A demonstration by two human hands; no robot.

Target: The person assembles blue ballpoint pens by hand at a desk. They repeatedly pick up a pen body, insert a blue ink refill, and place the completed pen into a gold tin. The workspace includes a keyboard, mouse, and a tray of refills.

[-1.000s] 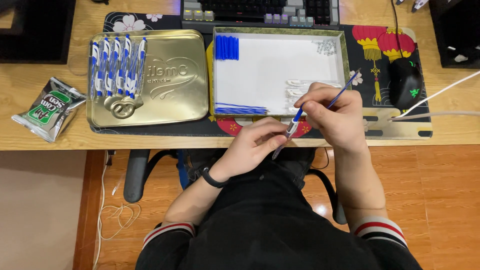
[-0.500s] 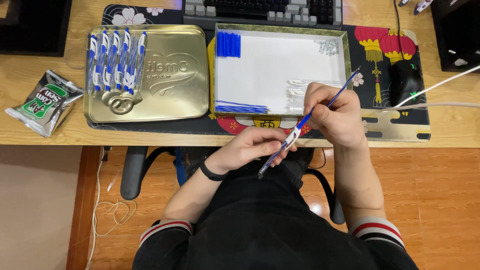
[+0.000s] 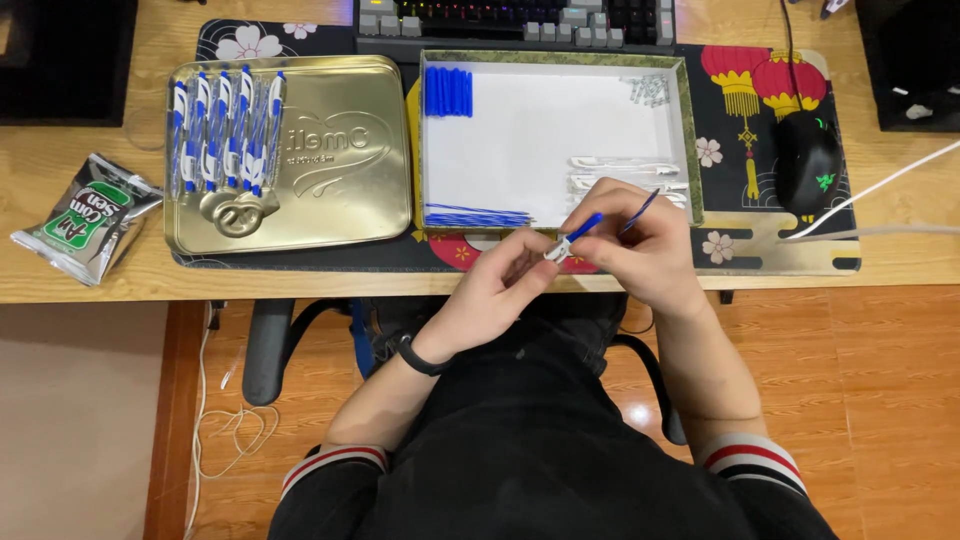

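Both hands meet just past the desk edge, clamped on one blue-and-white pen (image 3: pixel 568 240): the left hand (image 3: pixel 500 285) pinches its lower white end between fingertips, while the right hand (image 3: pixel 640 245) grips the blue upper part, with a thin blue refill (image 3: pixel 640 208) poking up from between its fingers. Directly beyond the hands lies a white tray (image 3: pixel 540 130) with blue caps (image 3: pixel 448 92) and blue refills (image 3: pixel 478 214). Farther off to the left of the left hand, a gold tin lid (image 3: pixel 330 150) carries a row of finished pens (image 3: pixel 225 130).
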